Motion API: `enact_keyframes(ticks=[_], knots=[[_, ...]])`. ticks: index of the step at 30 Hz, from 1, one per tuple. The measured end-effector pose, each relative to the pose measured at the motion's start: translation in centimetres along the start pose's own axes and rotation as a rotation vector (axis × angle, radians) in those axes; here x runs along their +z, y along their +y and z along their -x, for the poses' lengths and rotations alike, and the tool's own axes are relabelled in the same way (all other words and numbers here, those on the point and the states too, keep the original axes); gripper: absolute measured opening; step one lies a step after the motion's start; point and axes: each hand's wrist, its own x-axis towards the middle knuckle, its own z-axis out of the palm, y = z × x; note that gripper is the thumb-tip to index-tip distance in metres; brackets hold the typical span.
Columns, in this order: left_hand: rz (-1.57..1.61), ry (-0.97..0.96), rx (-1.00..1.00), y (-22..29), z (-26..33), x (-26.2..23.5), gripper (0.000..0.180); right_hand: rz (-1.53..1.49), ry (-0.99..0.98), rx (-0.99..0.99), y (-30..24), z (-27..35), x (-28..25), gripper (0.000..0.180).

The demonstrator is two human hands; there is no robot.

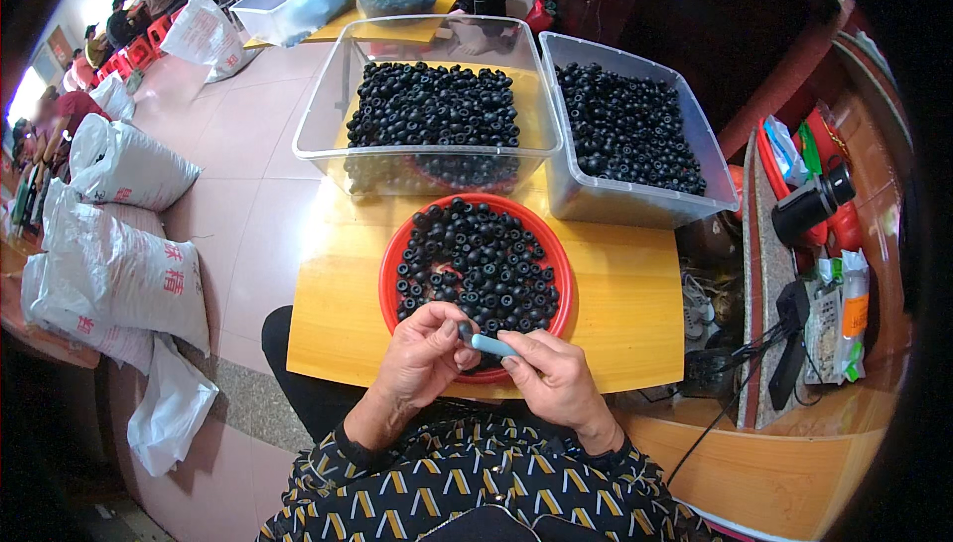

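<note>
Over the near rim of a red round tray [566, 262] my two hands meet. My left hand [422, 355] pinches one small black bead [465, 329] between thumb and fingertips. A light-blue rod-like tool [490, 344] is gripped by my right hand [558, 378], its end close against the bead. Whether the tip enters the bead's hole is too small to tell. Many black beads with round holes [486, 254] lie in the tray, heaped toward its far side and right.
Beyond the tray stand a clear plastic bin [318, 152] and a second bin [635, 203], both holding black beads. The yellow table [625, 314] carries them. White sacks [149, 284] lie on the floor at left. Cables [759, 343] hang at right. People sit far back.
</note>
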Motion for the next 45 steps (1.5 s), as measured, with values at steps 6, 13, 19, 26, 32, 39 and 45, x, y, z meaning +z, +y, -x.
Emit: enact_keyframes(ticks=[6, 13, 19, 26, 32, 39, 45], knots=[[-0.016, -0.008, -0.001, 0.0, 0.0, 0.0, 0.016, 0.073, 0.001, -0.002, 0.2, -0.1, -0.2, 0.025], [-0.044, -0.006, -0.008, 0.0, 0.1, 0.0, 0.017, 0.099, 0.019, -0.033, 0.4, -0.1, -0.2, 0.026], [-0.138, -0.134, -0.011, 0.0, 0.5, -0.3, 0.014, 0.269, 0.071, -0.063, 0.8, -0.3, -0.1, 0.026], [-0.029, -0.176, -0.094, -0.2, 0.1, 0.5, 0.018, -0.009, 0.2, 0.145, 1.1, -0.3, -0.6, 0.02], [-0.028, -0.151, -0.124, -0.4, -0.1, 0.3, 0.018, -0.335, 0.11, 0.301, 0.8, -0.3, 0.4, 0.021], [-0.112, -0.03, -0.132, -0.4, 0.3, 0.6, 0.016, -0.51, -0.049, 0.369, -0.7, -1.2, 0.8, 0.025], [-0.133, -0.049, -0.171, -0.6, 0.2, 0.2, 0.016, -0.61, -0.057, 0.408, -0.1, -0.8, 0.5, 0.026]])
